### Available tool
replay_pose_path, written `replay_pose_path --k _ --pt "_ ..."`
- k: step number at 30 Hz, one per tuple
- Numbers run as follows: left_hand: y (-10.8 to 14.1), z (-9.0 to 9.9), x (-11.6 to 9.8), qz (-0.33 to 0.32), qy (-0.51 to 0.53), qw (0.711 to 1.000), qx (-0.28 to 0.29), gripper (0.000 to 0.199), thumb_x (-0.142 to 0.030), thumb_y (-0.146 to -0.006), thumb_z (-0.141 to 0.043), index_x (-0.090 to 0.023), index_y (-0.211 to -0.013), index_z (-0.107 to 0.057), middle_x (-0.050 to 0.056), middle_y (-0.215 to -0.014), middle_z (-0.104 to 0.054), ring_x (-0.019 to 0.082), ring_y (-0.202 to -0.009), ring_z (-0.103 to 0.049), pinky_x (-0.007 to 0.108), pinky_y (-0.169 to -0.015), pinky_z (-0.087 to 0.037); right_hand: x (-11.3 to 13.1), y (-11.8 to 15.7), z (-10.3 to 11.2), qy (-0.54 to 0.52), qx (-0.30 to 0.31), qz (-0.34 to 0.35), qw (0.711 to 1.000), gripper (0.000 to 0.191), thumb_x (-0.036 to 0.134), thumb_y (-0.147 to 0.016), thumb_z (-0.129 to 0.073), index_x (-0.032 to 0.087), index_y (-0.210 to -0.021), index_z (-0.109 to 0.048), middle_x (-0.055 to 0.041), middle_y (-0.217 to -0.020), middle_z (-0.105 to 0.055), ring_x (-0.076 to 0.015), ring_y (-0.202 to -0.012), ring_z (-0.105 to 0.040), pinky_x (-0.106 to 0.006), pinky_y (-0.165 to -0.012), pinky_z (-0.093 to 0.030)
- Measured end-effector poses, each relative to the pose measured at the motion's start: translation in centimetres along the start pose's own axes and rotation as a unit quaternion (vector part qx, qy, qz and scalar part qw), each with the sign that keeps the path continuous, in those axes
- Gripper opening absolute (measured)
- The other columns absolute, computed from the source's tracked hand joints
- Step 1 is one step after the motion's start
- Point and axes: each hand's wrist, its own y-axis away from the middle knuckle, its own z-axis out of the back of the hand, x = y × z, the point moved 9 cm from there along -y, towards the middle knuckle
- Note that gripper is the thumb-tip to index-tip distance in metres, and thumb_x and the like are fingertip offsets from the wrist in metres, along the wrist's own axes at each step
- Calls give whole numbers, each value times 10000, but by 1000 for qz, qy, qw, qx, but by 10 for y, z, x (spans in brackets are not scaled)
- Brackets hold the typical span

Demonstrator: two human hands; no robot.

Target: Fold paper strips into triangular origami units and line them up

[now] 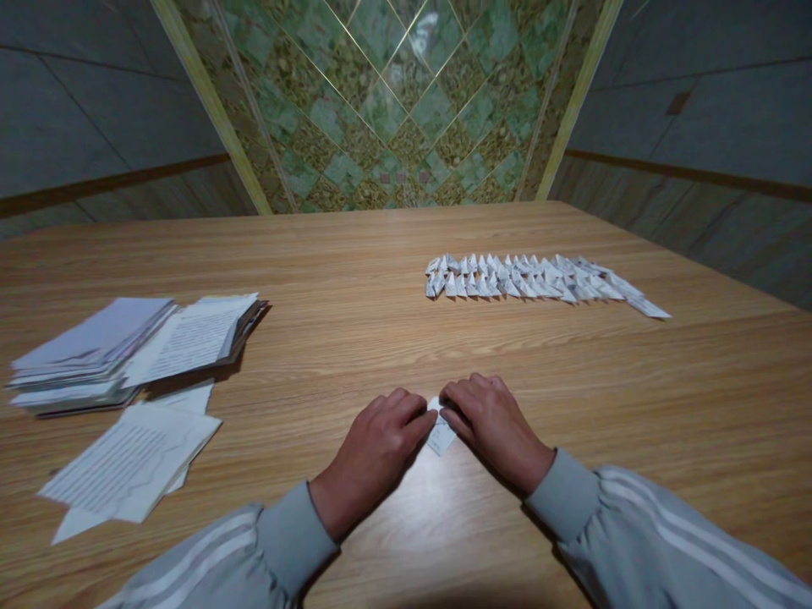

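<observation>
A small folded piece of paper (440, 436) lies at the middle of the table, between my two hands. My left hand (384, 440) grips its left side, thumb and fingers pressed together. From the other side, my right hand (491, 419) pinches the paper's right edge, the thumb close to the left thumb. The fingers cover the paper's upper part and sides; its lower corner points toward me and shows faint printing. Beyond my right hand stand two rows of small folded paper shapes (523, 277), pointed at the top.
To the left sit a stack of papers and booklets (95, 342) and a printed pile (196, 334). Nearer me, loose handwritten sheets (133, 461) overlap at angles. The wooden table (330, 313) reaches back toward a green tiled wall (393, 101).
</observation>
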Motion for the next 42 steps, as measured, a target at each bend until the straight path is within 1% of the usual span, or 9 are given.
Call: replay_pose_path --k 8,13,17,21,26,31,34,37,42 --pt "-2 4 -3 -27 -17 999 21 156 -200 -951 -604 -176 -1082 -685 60 -887 -672 221 -805 -572 334 -690 -451 1 2 6 -54 -6 46 997 83 237 -961 -605 189 -1024 -633 -67 -1003 -666 -229 -955 -548 -345 -807 -367" --pt "0 2 3 -12 50 998 -19 162 -155 -947 -586 -149 -1059 -702 71 -859 -677 218 -794 -584 315 -686 -463 10 11 15 -89 15 128 988 285 355 -917 -664 205 -1157 -634 -69 -1127 -657 -241 -1016 -533 -365 -852 -382" --pt "-2 6 16 48 159 986 -30 164 -154 -946 -573 -157 -1014 -722 81 -893 -701 215 -837 -610 309 -738 -476 10 13 16 -106 27 140 984 510 388 -836 -747 206 -1285 -587 -87 -1212 -645 -258 -1059 -540 -378 -886 -393" --pt "-3 13 23 108 301 947 -27 206 -169 -950 -534 -178 -910 -736 55 -853 -716 185 -804 -634 282 -741 -469 4 6 19 -133 -29 105 985 206 311 -999 -534 197 -1061 -694 -72 -978 -696 -210 -911 -574 -330 -793 -407" --pt "1 19 27 166 415 893 -54 174 -251 -905 -596 -183 -973 -741 57 -910 -725 190 -812 -638 280 -722 -469 1 4 31 -240 -91 72 964 329 340 -1021 -485 187 -845 -717 -46 -773 -679 -184 -767 -571 -309 -712 -413" --pt "9 12 42 257 483 830 -105 165 -287 -837 -662 -160 -774 -746 39 -719 -698 168 -660 -596 268 -630 -454 -3 3 24 -418 -48 6 907 337 411 -957 -571 173 -784 -735 -25 -724 -661 -166 -718 -595 -284 -674 -444" --pt "10 9 42 260 499 822 -91 172 -286 -814 -678 -154 -725 -743 37 -680 -680 158 -629 -571 254 -590 -432 -8 1 15 -488 -32 -45 871 257 411 -863 -682 165 -843 -751 -39 -798 -709 -178 -746 -622 -281 -665 -462" --pt "10 6 41 267 527 803 -74 160 -276 -794 -700 -149 -703 -736 33 -661 -665 144 -603 -546 244 -563 -410 -13 1 12 -503 -40 -69 860 261 392 -840 -697 153 -742 -735 -28 -701 -679 -158 -661 -585 -269 -604 -435" --pt "11 -7 45 317 613 719 -80 224 -348 -799 -717 -125 -796 -744 56 -723 -680 132 -604 -540 239 -555 -401 -15 1 7 -550 -42 -89 829 284 400 -840 -690 145 -717 -694 -6 -664 -625 -123 -617 -521 -239 -550 -393"
